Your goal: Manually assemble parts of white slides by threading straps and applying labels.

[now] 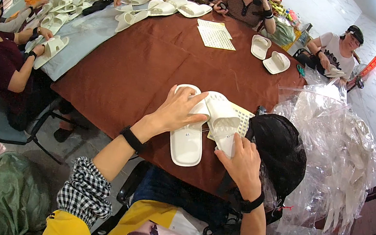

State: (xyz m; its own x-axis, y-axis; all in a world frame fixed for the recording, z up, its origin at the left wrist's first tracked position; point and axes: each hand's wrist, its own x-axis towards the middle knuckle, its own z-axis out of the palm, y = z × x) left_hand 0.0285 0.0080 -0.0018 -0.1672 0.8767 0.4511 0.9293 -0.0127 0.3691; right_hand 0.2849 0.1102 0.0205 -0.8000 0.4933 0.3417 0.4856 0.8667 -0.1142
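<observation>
Two white slide slippers lie side by side at the table's near edge, toes pointing away from me. My left hand (183,110) grips the strap area of the left slipper (185,147), with its forefinger and thumb stretched toward the other one. The right slipper (224,114) is slightly turned, and my right hand (242,161) holds it by the heel, thumb on the near edge and fingers along the side. A small dark mark shows on each insole. Partly under the right slipper lies a pale yellow sticker sheet (244,121).
Beside my right hand sits a black mesh cap (276,153), and clear plastic bags (325,154) heap beyond it. More sticker sheets (216,34) and a slipper pair (276,62) lie farther off on the brown-covered table (158,58). Several people sit around, some handling white slippers.
</observation>
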